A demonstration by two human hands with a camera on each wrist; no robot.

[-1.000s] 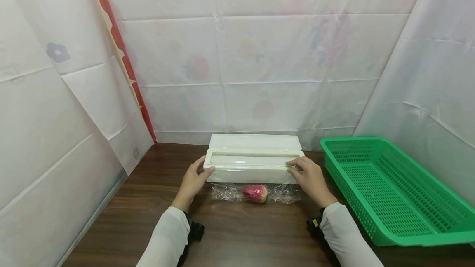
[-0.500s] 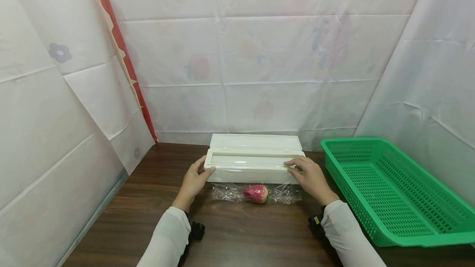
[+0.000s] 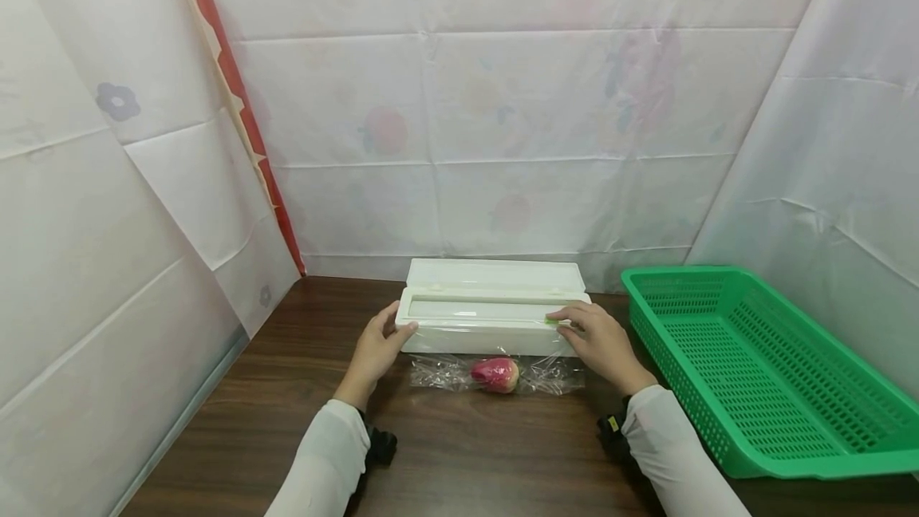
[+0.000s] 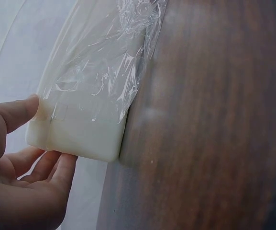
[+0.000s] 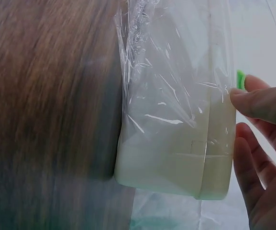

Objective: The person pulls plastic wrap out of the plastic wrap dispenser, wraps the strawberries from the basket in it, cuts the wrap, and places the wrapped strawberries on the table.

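Note:
A long white cling film dispenser [image 3: 495, 339] stands at the back of the table, its lid [image 3: 495, 274] tipped back. My left hand [image 3: 376, 345] grips its left end, thumb on the front edge and fingers around the end. Near the right end, my right hand [image 3: 601, 345] pinches a small green slide cutter [image 5: 241, 79] between thumb and index finger. Clear cling film [image 4: 97, 67] drapes down the dispenser's front and onto the table. In front, a pink-red piece of produce [image 3: 495, 374] with a pale end lies wrapped in the film.
A green perforated plastic basket [image 3: 689, 389] stands on the right of the dark wood-grain table [image 3: 488, 453]. White printed sheeting [image 3: 546, 102] rises behind and on both sides, with a red strip at the left corner.
My right hand has shifted slightly left along the dispenser's edge with the green slide cutter. My left hand keeps its grip on the left end. The wrapped piece stays put.

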